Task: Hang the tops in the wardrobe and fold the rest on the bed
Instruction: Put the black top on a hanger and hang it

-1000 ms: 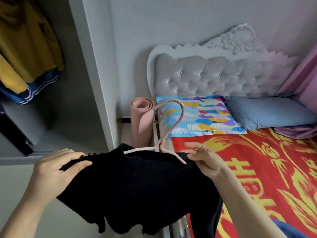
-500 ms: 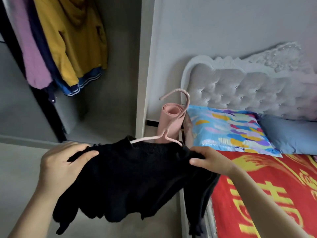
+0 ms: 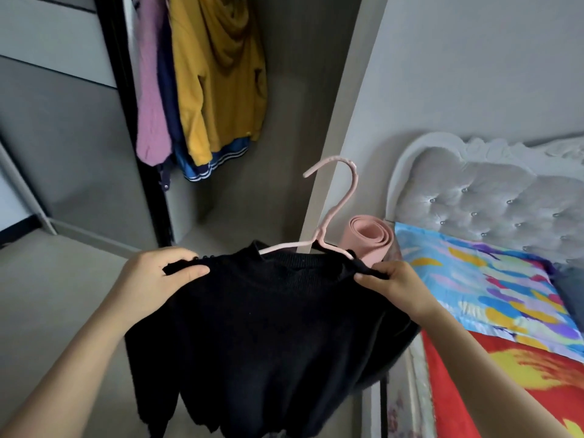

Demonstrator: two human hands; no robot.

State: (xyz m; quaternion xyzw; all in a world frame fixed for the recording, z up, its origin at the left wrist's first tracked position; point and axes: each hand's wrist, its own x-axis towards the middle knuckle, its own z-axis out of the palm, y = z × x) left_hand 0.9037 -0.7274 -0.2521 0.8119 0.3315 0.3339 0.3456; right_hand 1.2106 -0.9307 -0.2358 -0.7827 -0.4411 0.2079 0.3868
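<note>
A black knit top (image 3: pixel 271 327) hangs on a pink hanger (image 3: pixel 336 200) whose hook points up and left. My left hand (image 3: pixel 155 279) grips the top's left shoulder. My right hand (image 3: pixel 398 286) pinches its right shoulder. I hold the top in front of the open wardrobe (image 3: pixel 284 90). Inside the wardrobe hang a yellow hoodie (image 3: pixel 221 74), a pink garment (image 3: pixel 151 90) and a dark blue one with white stripes (image 3: pixel 208 162). The bed (image 3: pixel 521 374) with a red and yellow cover lies at the right.
A rolled pink mat (image 3: pixel 369 235) stands between the wardrobe's side panel (image 3: pixel 331 137) and the grey tufted headboard (image 3: pixel 489 191). A colourful pillow (image 3: pixel 474 279) lies at the head of the bed. A dark sliding-door frame (image 3: pixel 136 137) borders the wardrobe's left.
The view has swung left and up toward the wardrobe. The hanging clothes now fill more of the frame and the bed has slid to the right. Both hands keep their hold on the top.
</note>
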